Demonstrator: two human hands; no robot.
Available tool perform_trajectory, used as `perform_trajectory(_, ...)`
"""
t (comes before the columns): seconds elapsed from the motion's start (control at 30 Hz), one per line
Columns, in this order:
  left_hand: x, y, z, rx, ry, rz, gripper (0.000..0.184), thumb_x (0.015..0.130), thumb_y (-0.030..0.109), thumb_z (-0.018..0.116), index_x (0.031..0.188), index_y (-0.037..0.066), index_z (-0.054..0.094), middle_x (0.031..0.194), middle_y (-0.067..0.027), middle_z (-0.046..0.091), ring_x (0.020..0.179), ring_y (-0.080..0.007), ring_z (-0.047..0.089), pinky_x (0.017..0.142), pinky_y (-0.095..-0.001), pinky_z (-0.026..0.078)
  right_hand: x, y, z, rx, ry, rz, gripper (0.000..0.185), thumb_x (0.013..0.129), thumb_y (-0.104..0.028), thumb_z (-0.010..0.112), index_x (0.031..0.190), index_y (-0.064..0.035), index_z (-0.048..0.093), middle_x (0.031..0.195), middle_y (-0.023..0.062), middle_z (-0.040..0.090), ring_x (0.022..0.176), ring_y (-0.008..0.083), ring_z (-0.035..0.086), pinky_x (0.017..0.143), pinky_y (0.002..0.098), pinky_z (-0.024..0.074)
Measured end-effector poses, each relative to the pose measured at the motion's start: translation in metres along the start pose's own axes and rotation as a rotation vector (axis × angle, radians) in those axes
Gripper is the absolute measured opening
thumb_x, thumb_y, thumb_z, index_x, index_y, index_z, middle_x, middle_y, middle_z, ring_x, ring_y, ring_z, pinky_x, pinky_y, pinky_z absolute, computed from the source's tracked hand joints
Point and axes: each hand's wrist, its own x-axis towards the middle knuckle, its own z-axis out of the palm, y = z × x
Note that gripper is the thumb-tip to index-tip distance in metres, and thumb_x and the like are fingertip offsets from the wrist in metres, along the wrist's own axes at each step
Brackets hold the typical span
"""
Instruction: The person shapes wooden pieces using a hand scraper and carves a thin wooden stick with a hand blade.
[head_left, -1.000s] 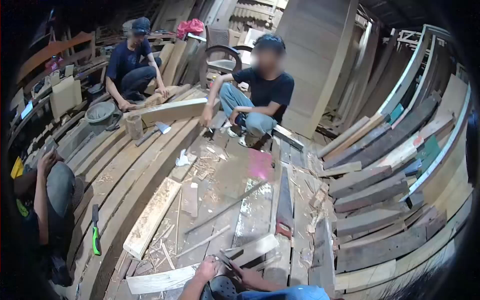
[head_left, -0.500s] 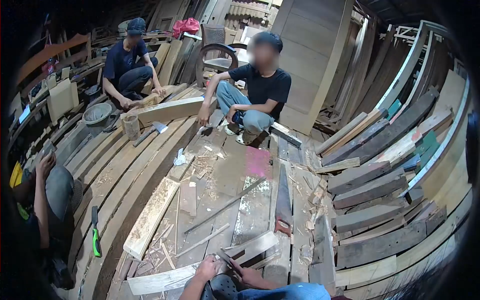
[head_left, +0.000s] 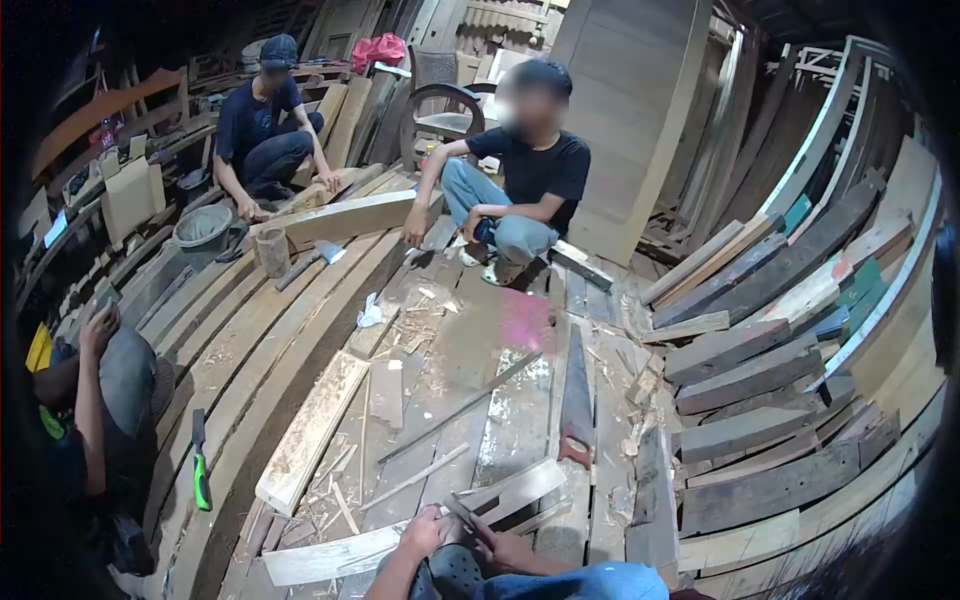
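At the bottom middle, my right hand [head_left: 488, 545] is closed around a dark, narrow, flat tool [head_left: 462, 510], its kind unclear. My left hand [head_left: 426, 532] is closed beside the tool's upper end; what its fingers hold, if anything, is hidden. Below and around both hands lies a pale wooden board [head_left: 335, 558], stretching from lower left up toward the right. Between my forearms shows a dark clog with holes [head_left: 458, 568], close to the board. A hand saw [head_left: 576, 400] with a reddish handle rests on the planks ahead, right of my hands.
A thick pale beam [head_left: 312, 432] and a thin dark strip [head_left: 460, 407] lie ahead among shavings. A green-handled chisel [head_left: 202, 470] and an axe [head_left: 318, 257] rest on the left beams. One person [head_left: 530, 190] squats ahead; others sit left. Stacked timber [head_left: 770, 410] lines the right.
The whole view has shifted slightly to the right. My hands stay close together over the board, with the dark tool held at about the same place and angle.
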Motion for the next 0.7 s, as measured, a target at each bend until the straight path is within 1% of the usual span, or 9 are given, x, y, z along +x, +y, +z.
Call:
perform_trajectory(0.07, -0.002, 0.002, 0.003, -0.033, -0.007, -0.073, 0.014, 0.087, 0.023, 0.060, 0.090, 0.013, 0.068, 0.099, -0.0185, 0.059, 0.096, -0.0362, 0.058, 0.081, -0.0450, 0.050, 0.000, 0.002, 0.002, 0.001, -0.045, 0.032, 0.074, 0.092, -0.040, 0.054, 0.153, -0.0322, 0.013, 0.087, 0.0277, 0.065, 0.079, 0.0453, 0.064, 0.068, 0.0514, 0.0486)
perform_trajectory(0.13, 0.001, 0.014, -0.013, -0.058, 0.159, 0.056, 0.013, 0.085, 0.019, 0.058, 0.091, 0.011, 0.068, 0.101, -0.0227, 0.059, 0.098, -0.0394, 0.057, 0.083, -0.0463, 0.049, -0.013, -0.020, -0.021, -0.015, -0.005, -0.049, 0.080, 0.086, -0.030, 0.060, 0.153, -0.0320, 0.015, 0.108, 0.0293, 0.061, 0.098, 0.0450, 0.061, 0.082, 0.0482, 0.0476)
perform_trajectory(0.17, 0.003, 0.019, -0.023, 0.001, -0.003, -0.011, 0.015, 0.084, 0.016, 0.058, 0.092, 0.010, 0.068, 0.104, -0.0254, 0.058, 0.100, -0.0411, 0.057, 0.085, -0.0460, 0.049, -0.009, -0.026, -0.026, 0.032, -0.105, 0.115, 0.082, 0.083, -0.026, 0.060, 0.153, -0.0327, 0.016, 0.112, 0.0289, 0.060, 0.102, 0.0452, 0.059, 0.085, 0.0468, 0.0471)
perform_trajectory(0.2, 0.000, 0.006, -0.006, 0.006, 0.069, 0.061, 0.015, 0.085, 0.017, 0.058, 0.092, 0.008, 0.068, 0.104, -0.0262, 0.058, 0.098, -0.0417, 0.057, 0.084, -0.0470, 0.048, 0.008, 0.022, 0.018, -0.053, 0.044, -0.048, 0.080, 0.083, -0.025, 0.060, 0.152, -0.0316, 0.019, 0.105, 0.0280, 0.063, 0.096, 0.0459, 0.061, 0.082, 0.0488, 0.0471)
perform_trajectory(0.23, 0.002, 0.004, 0.000, -0.011, 0.111, 0.032, 0.014, 0.087, 0.016, 0.058, 0.090, 0.008, 0.069, 0.098, -0.0230, 0.058, 0.092, -0.0404, 0.057, 0.081, -0.0462, 0.048, -0.008, -0.026, -0.027, -0.093, -0.080, 0.080, 0.076, 0.086, -0.025, 0.057, 0.152, -0.0291, 0.020, 0.100, 0.0266, 0.065, 0.091, 0.0463, 0.062, 0.080, 0.0510, 0.0464)
perform_trajectory(0.27, 0.000, 0.006, -0.003, -0.121, 0.099, -0.031, 0.014, 0.088, 0.017, 0.059, 0.087, 0.006, 0.068, 0.090, -0.0192, 0.057, 0.087, -0.0382, 0.057, 0.078, -0.0449, 0.048, -0.011, -0.013, -0.011, -0.084, 0.112, -0.096, 0.070, 0.092, -0.026, 0.055, 0.152, -0.0336, 0.019, 0.090, 0.0272, 0.063, 0.078, 0.0453, 0.061, 0.070, 0.0541, 0.0482)
perform_trajectory(0.47, 0.003, 0.015, -0.012, -0.080, 0.092, -0.002, 0.014, 0.086, 0.017, 0.062, 0.080, 0.005, 0.065, 0.086, -0.0157, 0.055, 0.086, -0.0338, 0.057, 0.076, -0.0423, 0.050, -0.018, 0.005, -0.004, -0.020, 0.157, -0.164, 0.067, 0.090, -0.023, 0.058, 0.150, -0.0236, 0.028, 0.084, 0.0215, 0.064, 0.073, 0.0395, 0.062, 0.065, 0.0494, 0.0495)
perform_trajectory(0.6, 0.007, 0.017, -0.015, -0.081, 0.103, -0.053, 0.013, 0.086, 0.017, 0.064, 0.080, 0.006, 0.066, 0.086, -0.0142, 0.055, 0.087, -0.0319, 0.057, 0.077, -0.0410, 0.050, -0.008, 0.011, 0.006, -0.050, 0.198, -0.154, 0.068, 0.091, -0.024, 0.058, 0.151, -0.0262, 0.026, 0.080, 0.0212, 0.063, 0.065, 0.0364, 0.061, 0.063, 0.0496, 0.0487)
perform_trajectory(0.7, 0.005, 0.013, -0.008, -0.066, 0.113, -0.069, 0.011, 0.085, 0.017, 0.067, 0.086, 0.006, 0.069, 0.089, -0.0133, 0.056, 0.088, -0.0305, 0.058, 0.078, -0.0391, 0.051, 0.004, 0.007, 0.014, -0.035, 0.142, -0.060, 0.071, 0.088, -0.019, 0.060, 0.150, -0.0225, 0.027, 0.081, 0.0224, 0.062, 0.072, 0.0410, 0.061, 0.065, 0.0497, 0.0477)
